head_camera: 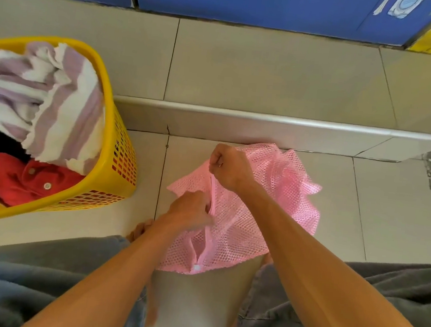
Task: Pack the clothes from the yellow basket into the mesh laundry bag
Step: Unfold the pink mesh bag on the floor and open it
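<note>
A pink mesh laundry bag (254,210) lies on the tiled floor between my knees. Its zipper runs down the middle and gapes near the white slider at the bottom. My right hand (231,167) pinches the upper end of the zipper edge in a fist. My left hand (193,211) grips the bag's left edge at the zipper, with fingers tucked into the opening. The yellow basket (118,139) stands to the left, holding a lilac-and-white striped garment (55,104), a red buttoned garment (28,183) and something black.
A raised tiled step (266,128) runs just behind the bag. Blue panels (252,2) line the wall beyond, with a yellow one at the far right. My grey-trousered knees and bare feet fill the bottom of the view.
</note>
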`<action>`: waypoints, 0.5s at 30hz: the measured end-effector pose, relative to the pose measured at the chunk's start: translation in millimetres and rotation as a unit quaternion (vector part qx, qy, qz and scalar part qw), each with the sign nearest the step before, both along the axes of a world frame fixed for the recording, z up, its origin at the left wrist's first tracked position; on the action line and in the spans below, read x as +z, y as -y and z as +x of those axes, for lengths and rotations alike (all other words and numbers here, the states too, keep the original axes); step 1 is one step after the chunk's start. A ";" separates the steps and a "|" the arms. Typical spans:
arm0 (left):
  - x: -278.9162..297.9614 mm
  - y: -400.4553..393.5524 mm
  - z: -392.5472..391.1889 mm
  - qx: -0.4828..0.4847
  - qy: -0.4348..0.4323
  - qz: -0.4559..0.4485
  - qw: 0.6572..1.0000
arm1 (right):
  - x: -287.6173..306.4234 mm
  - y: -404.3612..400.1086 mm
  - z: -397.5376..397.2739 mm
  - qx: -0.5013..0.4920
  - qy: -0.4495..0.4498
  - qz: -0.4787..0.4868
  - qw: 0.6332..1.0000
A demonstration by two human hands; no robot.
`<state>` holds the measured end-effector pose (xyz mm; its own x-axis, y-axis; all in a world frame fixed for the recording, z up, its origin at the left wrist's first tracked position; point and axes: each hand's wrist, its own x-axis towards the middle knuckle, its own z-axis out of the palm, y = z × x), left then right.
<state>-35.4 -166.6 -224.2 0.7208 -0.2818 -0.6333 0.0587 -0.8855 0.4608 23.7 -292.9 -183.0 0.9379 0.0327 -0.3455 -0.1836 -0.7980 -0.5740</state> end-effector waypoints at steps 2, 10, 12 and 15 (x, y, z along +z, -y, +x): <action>-1.1 -1.0 -12.1 -0.070 -0.066 0.007 0.995 | 2.3 1.0 6.7 -0.010 0.016 -0.009 1.000; 8.3 -13.0 6.9 0.066 -0.023 -0.037 0.997 | 4.5 0.2 14.7 -0.039 0.018 0.027 0.999; 11.5 -11.5 16.4 0.152 0.078 -0.018 0.985 | 5.4 -0.7 13.9 -0.028 -0.006 0.050 0.998; 9.7 -9.4 24.3 0.186 0.152 -0.029 0.970 | 9.1 -1.3 17.1 -0.024 -0.023 0.080 0.996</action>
